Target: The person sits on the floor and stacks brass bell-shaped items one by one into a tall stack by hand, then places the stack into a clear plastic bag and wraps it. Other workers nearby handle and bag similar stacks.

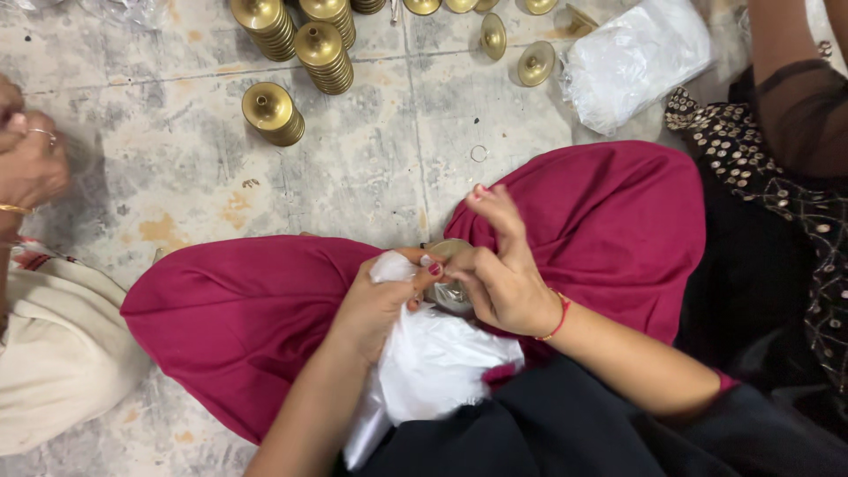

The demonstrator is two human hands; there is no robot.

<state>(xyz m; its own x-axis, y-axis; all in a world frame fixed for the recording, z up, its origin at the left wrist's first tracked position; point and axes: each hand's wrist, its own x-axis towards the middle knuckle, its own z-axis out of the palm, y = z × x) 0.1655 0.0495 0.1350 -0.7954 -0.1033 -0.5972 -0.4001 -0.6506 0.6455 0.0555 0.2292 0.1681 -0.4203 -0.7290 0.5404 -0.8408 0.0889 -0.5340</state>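
trousers (265, 309): magenta | cloth (433, 362): white | stacked caps (322, 57): brass-gold | floor (380, 168): mottled grey, orange patches

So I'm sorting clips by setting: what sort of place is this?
Probably a small floor-level workshop or home packing spot. Stacks of brass cups stand on a worn stone floor, a white plastic bag lies nearby, and the person sits cross-legged working in their lap.

Left hand (375, 305), lower centre of frame: bare forearm, no sleeve visible, nails painted dark red. Right hand (503, 278), centre of frame: nails painted pinkish red, thin red thread bracelet (560, 316) at the wrist. Magenta trousers (238, 318) cover both knees across mid-frame. Black garment (548, 433) at the lower edge.
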